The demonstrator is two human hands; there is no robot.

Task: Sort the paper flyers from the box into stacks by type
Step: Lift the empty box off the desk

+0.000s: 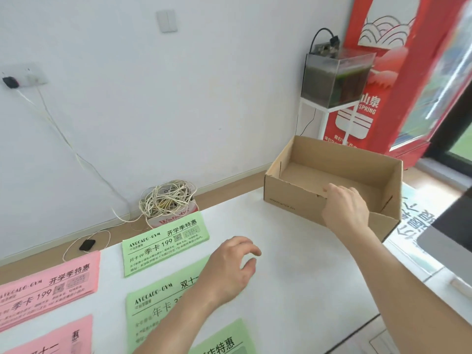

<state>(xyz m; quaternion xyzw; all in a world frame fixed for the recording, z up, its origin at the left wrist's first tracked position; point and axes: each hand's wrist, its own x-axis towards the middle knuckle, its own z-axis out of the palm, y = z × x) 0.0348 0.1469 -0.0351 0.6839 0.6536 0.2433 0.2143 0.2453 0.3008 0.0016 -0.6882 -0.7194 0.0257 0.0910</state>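
An open cardboard box [293,198] stands at the table's far right, and its inside looks bare. My right hand [344,208] grips the box's near wall at the rim. Over the white table, my left hand [229,267] hovers with fingers apart and nothing in it, just right of a green flyer stack [153,310]. Another green stack [163,245] lies further back. A third green flyer [224,341] sits at the bottom edge. A pink stack [48,287] lies at the left and a second pink stack [48,338] below it.
A silver laptop [449,241] sits at the right edge on a printed sheet. Beyond the table stand a tangle of white cables [166,198] on a small carton, a fish tank [334,77] on a white stand, and a red cooler [408,72].
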